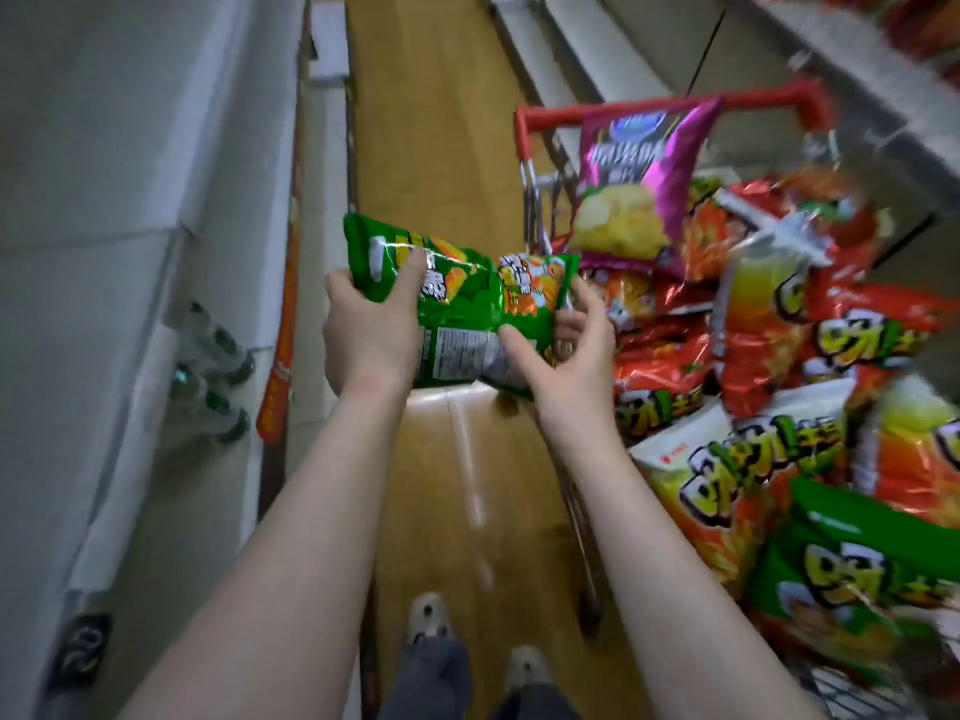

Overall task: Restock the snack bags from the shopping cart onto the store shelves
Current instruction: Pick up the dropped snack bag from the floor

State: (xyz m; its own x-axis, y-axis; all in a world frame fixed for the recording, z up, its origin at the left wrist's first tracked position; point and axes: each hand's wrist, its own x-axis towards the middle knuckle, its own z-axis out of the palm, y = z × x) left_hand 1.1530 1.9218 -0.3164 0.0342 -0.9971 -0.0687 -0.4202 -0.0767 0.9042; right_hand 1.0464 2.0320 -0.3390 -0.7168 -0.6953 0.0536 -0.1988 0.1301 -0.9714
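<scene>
The left grip clasps the green bag at its left end, thumb across its face. The right grip pinches its right lower edge. The bag hangs over the aisle floor, between the shelf and the cart, which is heaped with red bags.

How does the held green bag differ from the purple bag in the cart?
The left hand and right hand grip the green bag sideways, outside the cart; the purple bag stands upright inside it, untouched. The green bag is creased, the purple bag puffed. Both are snack bags.
</scene>
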